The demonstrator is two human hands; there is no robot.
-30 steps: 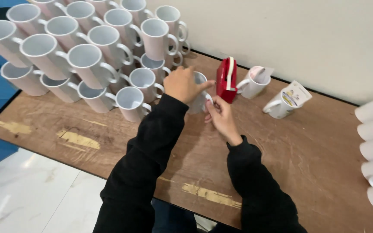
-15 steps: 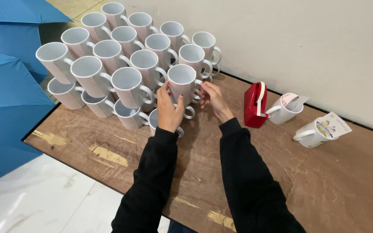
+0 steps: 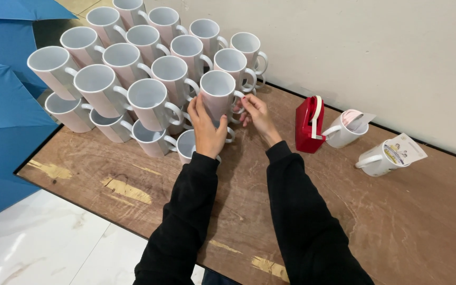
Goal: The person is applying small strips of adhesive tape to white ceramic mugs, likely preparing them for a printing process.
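Two hands met on one white mug at the near right end of a stacked bank of mugs on the brown wooden table. The left hand was wrapped around the mug's body from the near side, fingers closed on its wall, while the right hand had its fingertips curled at the handle on the mug's right side; whether they pinched the handle or only touched it was hard to tell from above. That mug stood upright, mouth open to the camera, and seemed to sit on lower mugs, one of which showed just under the left wrist. Both arms wore black sleeves. Right of the hands, near but apart, stood a red tape dispenser with a strip of pale tape over its top. Just beside it lay a white mug with paper inside, and farther right another tipped mug with a printed paper sheet. Blue umbrella fabric filled the left edge, over a pale marble floor.
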